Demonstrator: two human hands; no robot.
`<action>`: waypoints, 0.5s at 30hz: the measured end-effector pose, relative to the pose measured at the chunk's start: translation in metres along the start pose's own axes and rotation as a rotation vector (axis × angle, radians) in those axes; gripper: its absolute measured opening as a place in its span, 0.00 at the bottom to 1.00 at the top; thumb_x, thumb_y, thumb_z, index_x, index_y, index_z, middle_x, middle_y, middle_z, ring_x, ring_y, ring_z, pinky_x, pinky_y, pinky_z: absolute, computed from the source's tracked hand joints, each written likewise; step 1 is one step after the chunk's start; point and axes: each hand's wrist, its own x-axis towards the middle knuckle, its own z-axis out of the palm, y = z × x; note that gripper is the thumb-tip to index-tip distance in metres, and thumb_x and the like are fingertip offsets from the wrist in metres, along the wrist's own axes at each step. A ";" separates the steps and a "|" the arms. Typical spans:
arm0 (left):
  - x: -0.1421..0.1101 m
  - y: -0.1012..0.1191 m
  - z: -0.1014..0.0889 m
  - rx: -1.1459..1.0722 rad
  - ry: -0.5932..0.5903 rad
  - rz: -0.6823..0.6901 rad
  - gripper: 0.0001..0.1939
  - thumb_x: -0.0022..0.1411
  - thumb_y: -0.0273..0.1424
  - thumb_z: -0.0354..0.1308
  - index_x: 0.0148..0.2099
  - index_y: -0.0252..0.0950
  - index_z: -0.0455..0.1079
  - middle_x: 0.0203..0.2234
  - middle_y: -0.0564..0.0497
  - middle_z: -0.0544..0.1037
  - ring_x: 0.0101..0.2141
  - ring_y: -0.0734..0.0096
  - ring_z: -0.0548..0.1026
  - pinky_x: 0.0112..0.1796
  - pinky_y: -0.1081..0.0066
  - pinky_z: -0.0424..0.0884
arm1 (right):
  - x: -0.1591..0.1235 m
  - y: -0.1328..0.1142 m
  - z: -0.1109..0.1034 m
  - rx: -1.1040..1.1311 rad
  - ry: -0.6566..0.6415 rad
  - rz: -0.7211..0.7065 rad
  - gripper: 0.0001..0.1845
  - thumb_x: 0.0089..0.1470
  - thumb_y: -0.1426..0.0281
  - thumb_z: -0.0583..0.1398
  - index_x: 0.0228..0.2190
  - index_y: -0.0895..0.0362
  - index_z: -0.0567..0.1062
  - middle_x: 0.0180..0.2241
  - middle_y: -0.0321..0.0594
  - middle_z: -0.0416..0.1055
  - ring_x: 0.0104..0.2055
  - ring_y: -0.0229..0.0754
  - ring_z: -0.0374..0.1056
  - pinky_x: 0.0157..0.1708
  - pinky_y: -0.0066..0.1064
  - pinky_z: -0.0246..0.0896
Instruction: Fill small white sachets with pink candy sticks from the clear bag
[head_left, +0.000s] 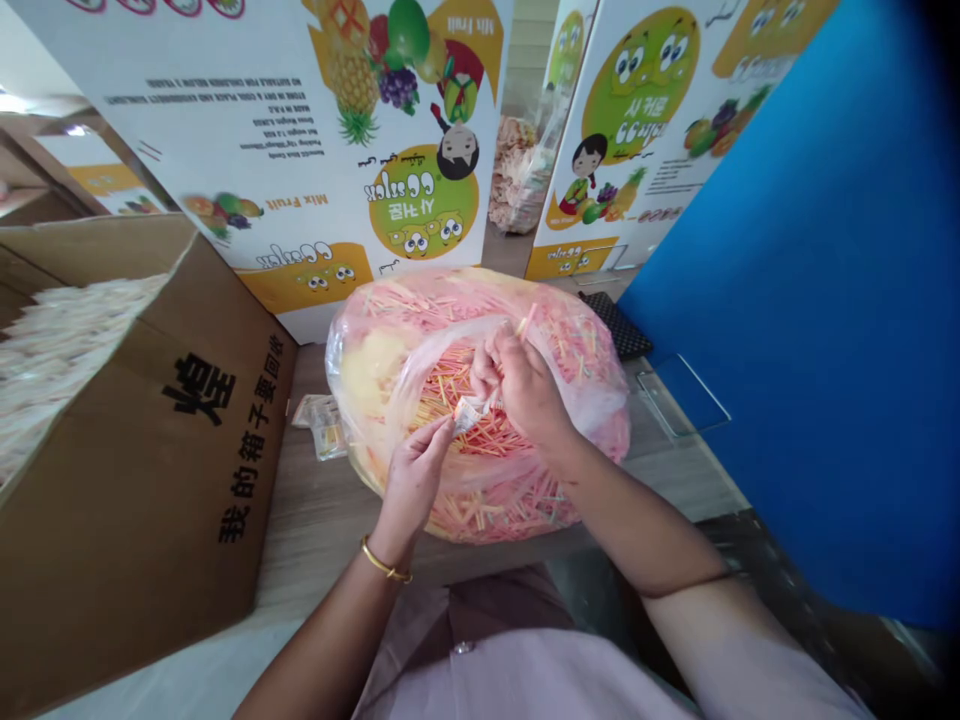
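A large clear plastic bag (367, 400) stands open before me, filled with thin pink and yellow candy sticks (491, 437). Above its mouth, my left hand (418, 465) pinches the edge of a small printed sachet (469, 413) between thumb and fingers. My right hand (521, 385) is closed over the bag, its fist beside the sachet's other end. Pink and yellow stick ends (529, 320) poke out at the top of that fist. Whether the right fingers also grip the sachet is hard to make out.
On the left, a brown cardboard box (225, 480) holds many packed sachets (67, 350). White printed cartons (285, 130) stand behind the bag. Flat packets (322, 425) lie at its left. A blue panel (810, 330) rises on the right, near a dark patterned object (619, 325) and a wire loop (682, 395).
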 end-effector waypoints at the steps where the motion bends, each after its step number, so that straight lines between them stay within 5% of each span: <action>1: 0.000 0.001 0.000 0.001 0.000 0.003 0.21 0.62 0.46 0.66 0.50 0.38 0.83 0.46 0.46 0.85 0.51 0.57 0.79 0.58 0.59 0.70 | -0.003 0.002 0.000 -0.038 -0.001 -0.003 0.32 0.64 0.39 0.50 0.23 0.52 0.59 0.19 0.30 0.55 0.21 0.35 0.60 0.26 0.29 0.61; 7: 0.002 0.003 0.003 0.013 -0.003 0.009 0.21 0.63 0.46 0.65 0.50 0.38 0.83 0.47 0.46 0.85 0.51 0.57 0.79 0.58 0.59 0.69 | -0.010 0.015 0.001 -0.199 0.066 -0.043 0.31 0.67 0.41 0.46 0.25 0.51 0.63 0.23 0.36 0.68 0.29 0.39 0.67 0.33 0.32 0.66; 15: 0.009 0.000 0.008 0.032 0.012 0.037 0.19 0.65 0.45 0.64 0.50 0.38 0.83 0.47 0.47 0.85 0.51 0.58 0.78 0.58 0.62 0.68 | -0.001 0.010 0.003 0.004 0.322 -0.043 0.30 0.65 0.40 0.49 0.25 0.51 0.54 0.21 0.30 0.52 0.22 0.37 0.57 0.28 0.32 0.64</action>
